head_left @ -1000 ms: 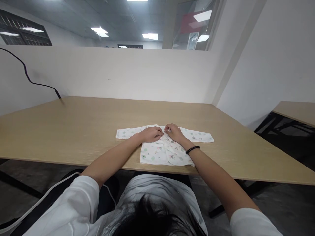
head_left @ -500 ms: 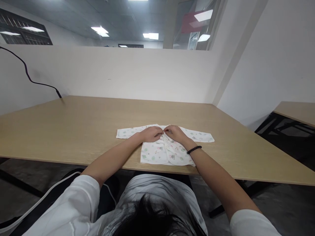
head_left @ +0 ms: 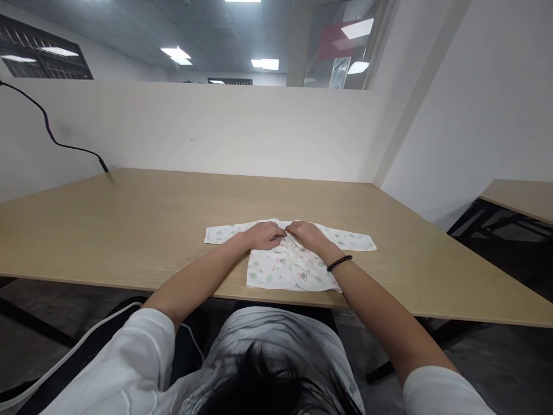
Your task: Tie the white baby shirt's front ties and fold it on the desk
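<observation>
A white baby garment (head_left: pixel 272 271) with a small colourful print lies flat on the pale wood table (head_left: pixel 129 230), its sleeves spread to both sides. My left hand (head_left: pixel 264 235) and my right hand (head_left: pixel 309 237) meet at the garment's upper middle, near the neckline. Their fingertips nearly touch and seem to pinch the front edges of the cloth. The fabric directly under my fingers is hidden. A black beaded bracelet (head_left: pixel 339 263) circles my right wrist.
A white partition wall (head_left: pixel 216 127) stands behind the table, and a black cable (head_left: pixel 47 129) hangs on it at the left, ending at the table's back edge. Another wood table (head_left: pixel 518 196) stands at the right. The table's front edge lies against my body.
My right hand has shifted slightly and lies flatter on the garment, closer to my left hand. The garment and left hand have barely moved.
</observation>
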`<state>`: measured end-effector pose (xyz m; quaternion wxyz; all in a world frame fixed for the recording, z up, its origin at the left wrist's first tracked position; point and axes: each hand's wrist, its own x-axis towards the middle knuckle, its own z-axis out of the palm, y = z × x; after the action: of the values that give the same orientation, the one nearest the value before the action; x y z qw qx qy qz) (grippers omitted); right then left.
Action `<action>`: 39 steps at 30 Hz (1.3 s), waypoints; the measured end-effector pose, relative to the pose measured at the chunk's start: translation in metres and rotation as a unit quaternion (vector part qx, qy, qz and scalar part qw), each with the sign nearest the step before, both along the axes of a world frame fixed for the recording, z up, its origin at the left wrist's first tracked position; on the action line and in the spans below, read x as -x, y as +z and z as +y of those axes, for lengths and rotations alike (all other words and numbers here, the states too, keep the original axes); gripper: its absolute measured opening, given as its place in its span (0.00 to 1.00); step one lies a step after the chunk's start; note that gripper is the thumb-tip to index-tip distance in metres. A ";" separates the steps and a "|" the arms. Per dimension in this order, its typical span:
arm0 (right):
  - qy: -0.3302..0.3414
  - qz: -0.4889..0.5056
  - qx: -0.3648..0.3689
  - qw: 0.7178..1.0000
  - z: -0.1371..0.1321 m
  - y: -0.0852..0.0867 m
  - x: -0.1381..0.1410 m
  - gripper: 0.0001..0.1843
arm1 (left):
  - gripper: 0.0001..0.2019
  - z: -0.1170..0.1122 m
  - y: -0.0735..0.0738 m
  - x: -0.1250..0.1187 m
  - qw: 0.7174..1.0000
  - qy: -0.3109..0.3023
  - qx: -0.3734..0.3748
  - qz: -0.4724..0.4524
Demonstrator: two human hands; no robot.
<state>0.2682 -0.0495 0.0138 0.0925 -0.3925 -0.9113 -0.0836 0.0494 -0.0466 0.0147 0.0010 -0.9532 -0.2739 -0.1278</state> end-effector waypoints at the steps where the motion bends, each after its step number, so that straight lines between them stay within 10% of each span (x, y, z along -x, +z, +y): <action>1: 0.003 0.016 0.001 1.000 0.001 -0.001 -0.001 0.12 | 0.15 -0.001 0.000 0.000 1.000 0.000 -0.012 0.004; 11: 0.032 0.272 0.091 0.958 0.024 -0.024 -0.011 0.13 | 0.19 -0.004 -0.001 0.002 0.999 0.025 -0.015 0.024; 20: 0.039 0.257 0.099 0.960 0.028 -0.022 -0.018 0.19 | 0.20 0.003 -0.001 0.003 0.999 0.042 0.016 0.019; 27: -0.042 0.241 0.037 0.969 0.022 -0.016 -0.019 0.17 | 0.23 0.015 0.005 0.022 0.943 0.325 0.057 0.029; 39: -0.274 0.173 0.047 0.945 0.020 -0.009 -0.025 0.22 | 0.16 0.026 0.011 0.036 0.930 0.332 0.158 -0.023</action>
<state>0.2930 -0.0297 0.0046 0.2038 -0.6395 -0.7413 0.0067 0.0138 -0.0207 0.0253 -0.1141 -0.7925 -0.5911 -0.0975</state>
